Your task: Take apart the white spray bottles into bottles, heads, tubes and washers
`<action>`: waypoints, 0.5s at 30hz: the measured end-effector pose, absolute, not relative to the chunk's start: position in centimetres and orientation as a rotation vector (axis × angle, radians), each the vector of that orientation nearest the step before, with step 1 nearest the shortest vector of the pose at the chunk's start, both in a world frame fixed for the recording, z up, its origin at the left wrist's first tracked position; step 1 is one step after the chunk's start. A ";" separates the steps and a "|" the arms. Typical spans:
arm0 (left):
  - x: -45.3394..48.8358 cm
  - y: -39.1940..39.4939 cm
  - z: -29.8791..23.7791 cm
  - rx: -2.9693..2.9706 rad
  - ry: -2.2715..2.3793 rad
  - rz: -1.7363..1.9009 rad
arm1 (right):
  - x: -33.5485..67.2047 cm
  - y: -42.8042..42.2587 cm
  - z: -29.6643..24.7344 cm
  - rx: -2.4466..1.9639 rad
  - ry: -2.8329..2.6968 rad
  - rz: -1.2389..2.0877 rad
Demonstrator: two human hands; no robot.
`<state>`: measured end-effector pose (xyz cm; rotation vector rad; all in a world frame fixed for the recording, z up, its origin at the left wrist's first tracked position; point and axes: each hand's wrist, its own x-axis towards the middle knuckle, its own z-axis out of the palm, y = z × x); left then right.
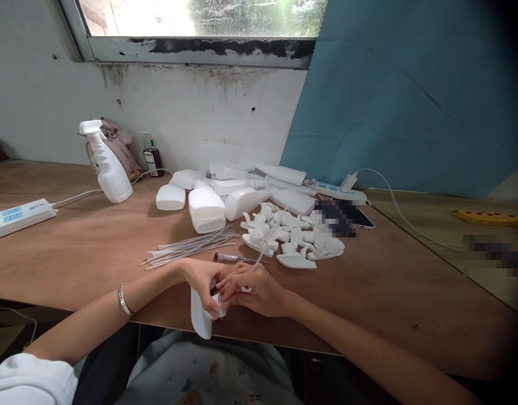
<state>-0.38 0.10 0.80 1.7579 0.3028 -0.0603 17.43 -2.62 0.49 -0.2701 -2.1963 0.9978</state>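
Near the table's front edge, my left hand [202, 281] is closed around a white spray trigger head [200, 315], whose smooth curved back points down toward me. My right hand [259, 289] meets it from the right, fingers pinched together at the trigger head's neck. A thin pale tube [265, 247] sticks up from the right hand's fingers, leaning away to the right. Its lower end is hidden by the fingers, so I cannot tell whether it sits inside the neck. Just beyond the hands lies a screwdriver [237, 258] with a clear handle.
Loose thin tubes [187, 247] lie left of a heap of white trigger heads [297, 242]. Behind are several white bottles [206, 208] lying down. An assembled spray bottle [113, 174] stands at the left, near a dark sauce bottle [152, 157], a pink bag [119, 149] and a power strip [20, 218].
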 end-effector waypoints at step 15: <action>-0.7 -0.2 1.7 1.871 0.400 -0.131 | 18.2 -1.9 -1.0 -0.292 -2.272 0.470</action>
